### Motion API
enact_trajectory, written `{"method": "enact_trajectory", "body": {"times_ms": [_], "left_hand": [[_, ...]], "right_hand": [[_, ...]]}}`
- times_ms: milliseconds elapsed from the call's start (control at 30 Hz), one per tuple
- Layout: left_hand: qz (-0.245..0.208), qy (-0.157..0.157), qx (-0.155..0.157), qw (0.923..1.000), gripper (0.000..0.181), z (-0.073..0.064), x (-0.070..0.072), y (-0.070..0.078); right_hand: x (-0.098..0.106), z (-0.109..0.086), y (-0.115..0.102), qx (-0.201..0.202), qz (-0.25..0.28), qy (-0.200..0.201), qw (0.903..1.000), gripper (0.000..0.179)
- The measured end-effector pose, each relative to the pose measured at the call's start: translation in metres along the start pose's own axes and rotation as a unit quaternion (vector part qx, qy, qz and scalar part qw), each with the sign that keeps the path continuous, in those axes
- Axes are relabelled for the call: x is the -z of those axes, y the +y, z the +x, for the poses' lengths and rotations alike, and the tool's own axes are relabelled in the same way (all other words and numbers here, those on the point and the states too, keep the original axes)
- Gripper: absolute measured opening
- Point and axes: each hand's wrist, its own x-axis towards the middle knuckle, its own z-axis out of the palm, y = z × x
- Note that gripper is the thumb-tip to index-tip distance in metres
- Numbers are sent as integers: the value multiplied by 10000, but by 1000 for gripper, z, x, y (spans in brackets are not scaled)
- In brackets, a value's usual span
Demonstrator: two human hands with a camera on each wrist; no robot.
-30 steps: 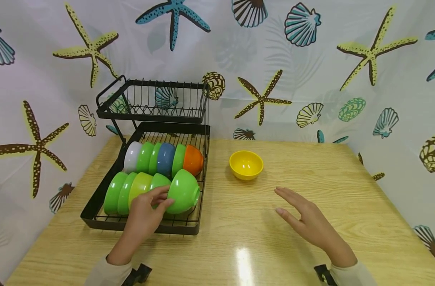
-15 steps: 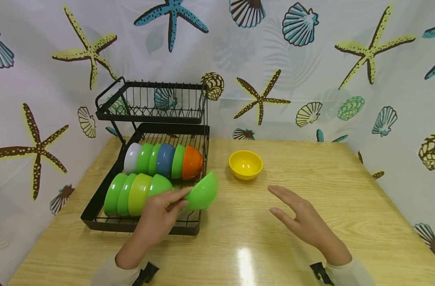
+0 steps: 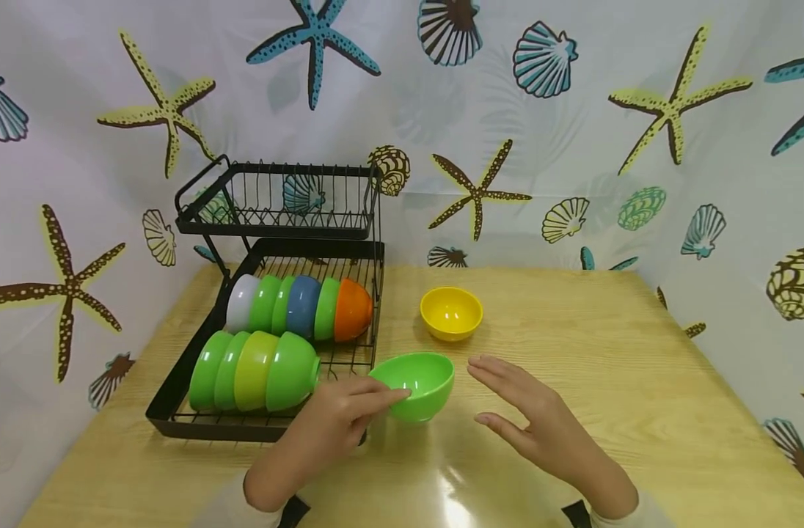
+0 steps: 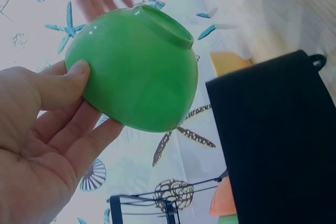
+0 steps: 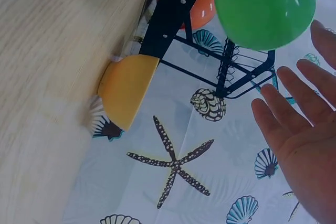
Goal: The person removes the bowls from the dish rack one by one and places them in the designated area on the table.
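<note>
Green bowl (image 3: 420, 390) up over the table (image 3: 541, 308), pinched at the rim by the left hand (image 3: 339, 414)

Thumb on the outer wall, fingers inside, and the bowl hangs tilted just beside the dish rack (image 3: 217, 427); the right hand (image 3: 530, 414) hovers near its other side, apart from it, fingers loosely extended, holding nothing. That glossy shell looks stiff and light, maybe a bit slick, so a one-sided pinch could well let it swing. Surest hold, by my read: a firm grip on the rim, plus support at the opposite wall or under the foot
</note>
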Motion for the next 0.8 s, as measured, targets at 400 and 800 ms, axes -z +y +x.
{"method": "enact_trajectory", "body": {"times_ms": [400, 800], "left_hand": [[-15, -214, -375, 9991, 55, 5, -7, 7], [-446, -802, -358, 9951, 44, 9, -7, 12]], "right_hand": [[-12, 5, -8, 941, 16, 285, 9951, 42], [-20, 4, -1, 1674, 286, 513, 9841, 16]]}}
